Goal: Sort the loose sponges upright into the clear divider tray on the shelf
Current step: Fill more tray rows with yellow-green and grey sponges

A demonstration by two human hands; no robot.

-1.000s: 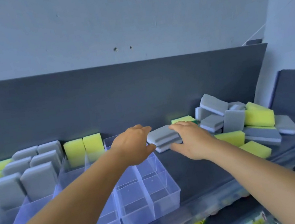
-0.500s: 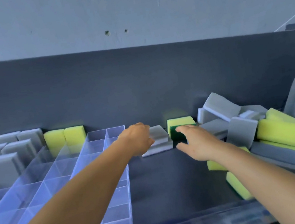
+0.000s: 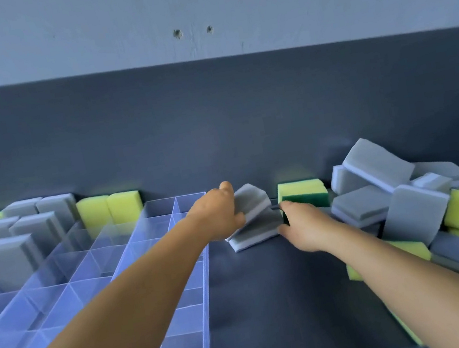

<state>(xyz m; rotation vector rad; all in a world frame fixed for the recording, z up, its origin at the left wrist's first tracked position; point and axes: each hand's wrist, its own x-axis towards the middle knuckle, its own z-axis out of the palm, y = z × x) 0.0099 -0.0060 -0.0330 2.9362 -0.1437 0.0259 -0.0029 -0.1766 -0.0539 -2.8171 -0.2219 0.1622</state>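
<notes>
Grey sponges with pale white undersides (image 3: 250,205) lie between the two grips. Beyond the right grip (image 3: 307,227) sits a yellow sponge with a dark green pad (image 3: 303,193). Left of the left grip (image 3: 220,215), the divider tray (image 3: 185,318) is clear bluish, holding grey and yellow sponges. The shelf (image 3: 289,300) is dark slate.
</notes>
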